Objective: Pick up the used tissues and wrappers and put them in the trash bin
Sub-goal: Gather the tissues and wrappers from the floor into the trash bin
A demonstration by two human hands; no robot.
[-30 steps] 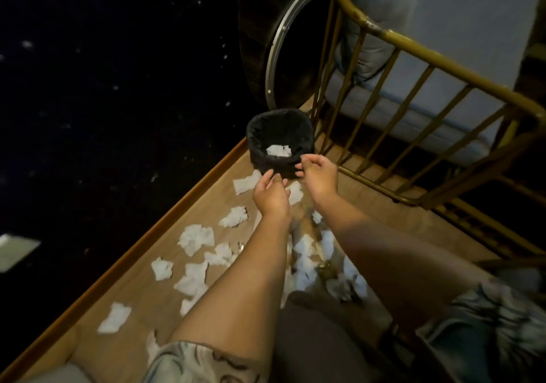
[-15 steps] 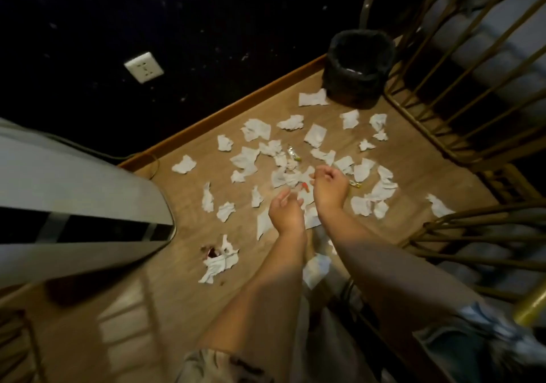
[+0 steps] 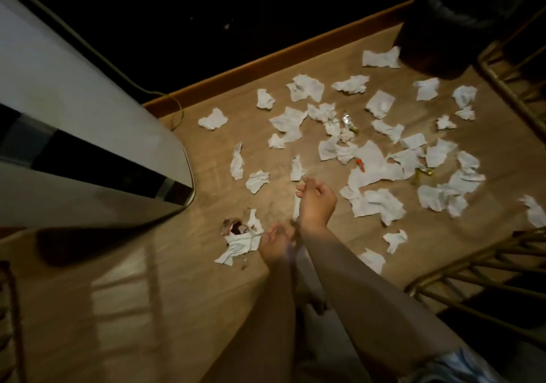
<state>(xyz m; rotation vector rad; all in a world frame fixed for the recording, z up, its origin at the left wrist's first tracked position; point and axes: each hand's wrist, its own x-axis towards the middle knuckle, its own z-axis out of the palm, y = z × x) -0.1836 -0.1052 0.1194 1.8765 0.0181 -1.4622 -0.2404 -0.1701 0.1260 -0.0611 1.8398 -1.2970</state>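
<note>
Several crumpled white tissues (image 3: 374, 204) lie scattered over the wooden floor (image 3: 177, 308). Among them are a silver-gold wrapper (image 3: 348, 121), a small orange wrapper (image 3: 360, 164) and a gold wrapper (image 3: 423, 173). A tissue clump with a red wrapper (image 3: 240, 235) lies nearest to me. My left hand (image 3: 275, 244) is blurred, low over the floor just right of that clump. My right hand (image 3: 318, 202) hovers above a tissue strip with loosely curled fingers and nothing seen in it. The black-lined trash bin (image 3: 443, 43) stands at the top right.
A large white appliance with a black stripe (image 3: 88, 122) fills the left side, with a cable (image 3: 179, 113) trailing beside it. A wooden baseboard (image 3: 266, 63) runs under the dark wall. Golden metal rails (image 3: 502, 87) close off the right, and more rails (image 3: 472, 270) the lower right.
The view has swung left and down, so the bin now sits in the top right corner. Both hands have drawn back from the bin toward the near clump.
</note>
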